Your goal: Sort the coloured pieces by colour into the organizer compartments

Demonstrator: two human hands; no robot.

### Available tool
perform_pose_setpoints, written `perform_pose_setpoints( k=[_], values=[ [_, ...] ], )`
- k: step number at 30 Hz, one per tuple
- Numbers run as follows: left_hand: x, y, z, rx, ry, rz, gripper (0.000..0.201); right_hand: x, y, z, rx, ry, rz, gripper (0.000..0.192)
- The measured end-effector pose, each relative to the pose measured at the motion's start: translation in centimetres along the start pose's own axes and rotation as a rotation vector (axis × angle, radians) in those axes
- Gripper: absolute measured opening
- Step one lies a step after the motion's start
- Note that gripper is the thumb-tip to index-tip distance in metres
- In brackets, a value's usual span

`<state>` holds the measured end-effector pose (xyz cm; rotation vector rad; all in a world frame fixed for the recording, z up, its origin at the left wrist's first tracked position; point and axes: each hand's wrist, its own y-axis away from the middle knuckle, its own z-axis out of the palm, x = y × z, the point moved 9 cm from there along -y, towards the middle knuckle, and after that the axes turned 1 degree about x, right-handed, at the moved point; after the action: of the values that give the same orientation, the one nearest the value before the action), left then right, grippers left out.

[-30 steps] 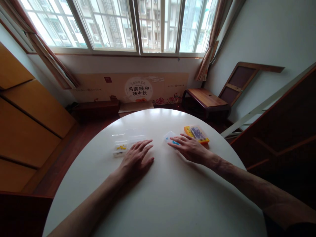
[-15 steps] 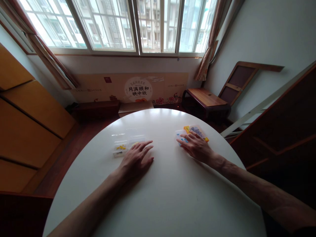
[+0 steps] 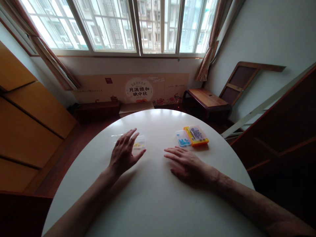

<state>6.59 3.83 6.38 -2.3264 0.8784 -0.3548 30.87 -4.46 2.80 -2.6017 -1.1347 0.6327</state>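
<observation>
My left hand (image 3: 124, 149) is open, fingers spread, over the left part of the table. Beneath and beside it is a clear plastic box (image 3: 141, 142) with small yellow pieces inside; the hand hides whatever lies further left. My right hand (image 3: 185, 163) is open too, fingers stretched to the left, with nothing in it. Just beyond its fingers lies a clear box with small blue pieces (image 3: 183, 141). That box touches or overlaps a yellow-orange box (image 3: 199, 143), on top of which rests a clear box of dark purple pieces (image 3: 197, 132).
A round white table (image 3: 158, 197) fills the foreground. Past its far edge stand a low wooden stool (image 3: 207, 97) and a printed cardboard panel (image 3: 170, 85) under the window. Orange cabinets (image 3: 24, 131) are on the left, and a dark wooden panel (image 3: 278, 138) leans at right.
My right hand has come off the blue-piece box and moved nearer to me and left. My left hand has shifted left and away from me, uncovering the yellow pieces.
</observation>
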Motion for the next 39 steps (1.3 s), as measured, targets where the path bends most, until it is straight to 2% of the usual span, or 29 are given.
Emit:
perform_pose_setpoints(
  k=[3,7,14,20,30,39],
  values=[
    [-1.5,-0.2,0.1,-0.006,-0.060,-0.046,0.085,-0.4,0.1,0.7,-0.098,-0.092,-0.042,0.059],
    [-2.3,-0.4,0.3,-0.020,-0.105,-0.050,0.084,0.7,0.5,0.8,-0.104,-0.100,-0.006,0.057],
    [-1.8,-0.4,-0.2,-0.013,-0.126,-0.009,0.055,1.1,0.7,1.4,-0.110,-0.128,0.002,0.058],
    [-0.4,0.0,0.8,-0.078,-0.126,0.083,0.031,1.0,0.6,1.1,-0.105,-0.134,-0.002,0.059],
    [-0.3,0.2,1.7,-0.157,0.062,0.004,0.030,0.7,0.5,0.7,-0.095,-0.113,-0.003,0.057],
    [-0.8,0.0,2.3,-0.240,0.094,0.000,0.037,0.7,0.8,0.7,-0.086,-0.094,-0.025,0.056]
  ],
)
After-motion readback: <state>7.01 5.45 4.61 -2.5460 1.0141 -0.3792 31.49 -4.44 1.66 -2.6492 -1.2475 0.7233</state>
